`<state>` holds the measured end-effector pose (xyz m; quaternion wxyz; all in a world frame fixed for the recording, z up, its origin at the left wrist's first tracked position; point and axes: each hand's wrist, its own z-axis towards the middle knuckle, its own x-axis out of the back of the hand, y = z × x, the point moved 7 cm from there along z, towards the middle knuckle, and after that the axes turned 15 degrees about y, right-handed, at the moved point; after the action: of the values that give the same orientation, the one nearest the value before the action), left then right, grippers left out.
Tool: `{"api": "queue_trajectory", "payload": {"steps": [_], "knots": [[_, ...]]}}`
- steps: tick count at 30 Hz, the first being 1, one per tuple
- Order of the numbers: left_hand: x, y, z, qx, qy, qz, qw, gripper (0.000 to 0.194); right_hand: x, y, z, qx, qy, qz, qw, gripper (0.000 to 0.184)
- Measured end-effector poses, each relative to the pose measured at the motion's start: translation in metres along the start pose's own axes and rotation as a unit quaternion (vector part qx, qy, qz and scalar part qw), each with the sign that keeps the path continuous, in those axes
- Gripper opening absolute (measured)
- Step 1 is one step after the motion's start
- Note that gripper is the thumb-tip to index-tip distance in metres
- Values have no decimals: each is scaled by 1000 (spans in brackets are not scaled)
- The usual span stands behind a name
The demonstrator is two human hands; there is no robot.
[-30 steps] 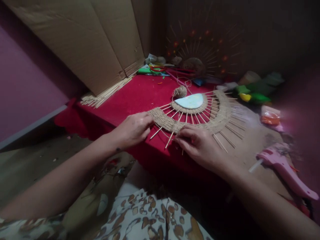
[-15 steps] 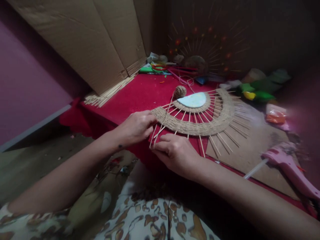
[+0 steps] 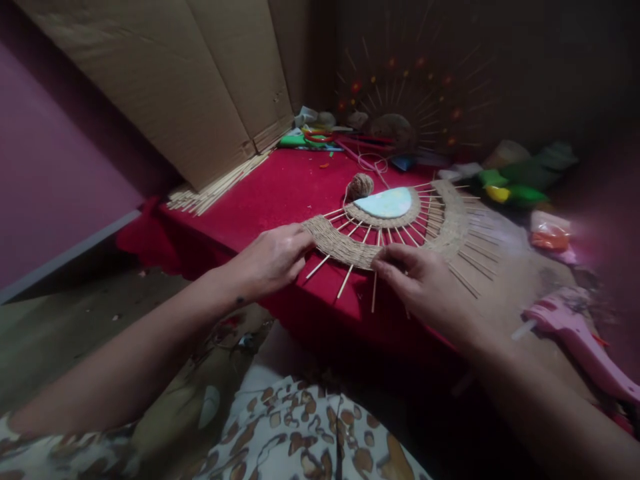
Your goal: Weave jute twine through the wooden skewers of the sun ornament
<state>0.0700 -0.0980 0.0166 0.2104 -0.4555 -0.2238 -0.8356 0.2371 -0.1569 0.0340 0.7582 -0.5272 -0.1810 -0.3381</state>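
A half-round frame of thin wooden sticks carries a wide woven twine band [image 3: 345, 249] and a pale blue half-disc [image 3: 386, 202] at its centre. My left hand [image 3: 281, 253] pinches the band's left end. Along the outer edge near the band's middle, my right hand [image 3: 417, 277] has thumb and fingers closed on the weave, hiding some of the sticks. A ball of twine [image 3: 360, 186] sits just behind the half-disc. Where the loose twine runs at my fingers I cannot make out.
A cardboard sheet [image 3: 520, 280] lies under the right side, with a pink glue gun [image 3: 580, 333] on it. Loose sticks [image 3: 215, 187] lie by the large cardboard [image 3: 165, 80]. Scissors [image 3: 320, 136] and scraps are at the back of the red cloth [image 3: 280, 180].
My right hand has moved right and up from the twine near the left end to the band's middle. The twine strand stretched across the left end no longer shows. My left hand stays.
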Motion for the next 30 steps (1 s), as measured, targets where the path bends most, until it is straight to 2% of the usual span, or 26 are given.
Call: {"api": "queue_trajectory", "payload": {"steps": [2,7,11,14,17,20,24,27,30], "knots": [[-1,0,-1,-3,1,-6,1000,25,0,6,-2,5,2,-23,1000,17],[-3,-2,-3,10,4,-7,1000,27,-5,2,-12,80,2,-56,995,14],[-3,-1,-4,23,8,9,1000,26,-6,5,-16,87,-1,-58,995,13],[2,3,-2,17,44,15,999,26,-5,6,-17,96,18,-64,993,13],[5,17,4,-18,71,-32,997,24,-6,7,-19,105,31,-76,991,13],[-1,36,11,-51,43,-100,993,22,-4,8,-21,107,38,-76,991,12],[-12,55,14,-71,-19,-134,988,20,0,7,-24,74,21,-52,996,11],[-17,60,14,-73,-41,-133,988,20,5,4,-27,42,17,-10,999,12],[-21,59,14,-74,-33,-113,990,19,10,2,-31,24,43,6,999,14]]}}
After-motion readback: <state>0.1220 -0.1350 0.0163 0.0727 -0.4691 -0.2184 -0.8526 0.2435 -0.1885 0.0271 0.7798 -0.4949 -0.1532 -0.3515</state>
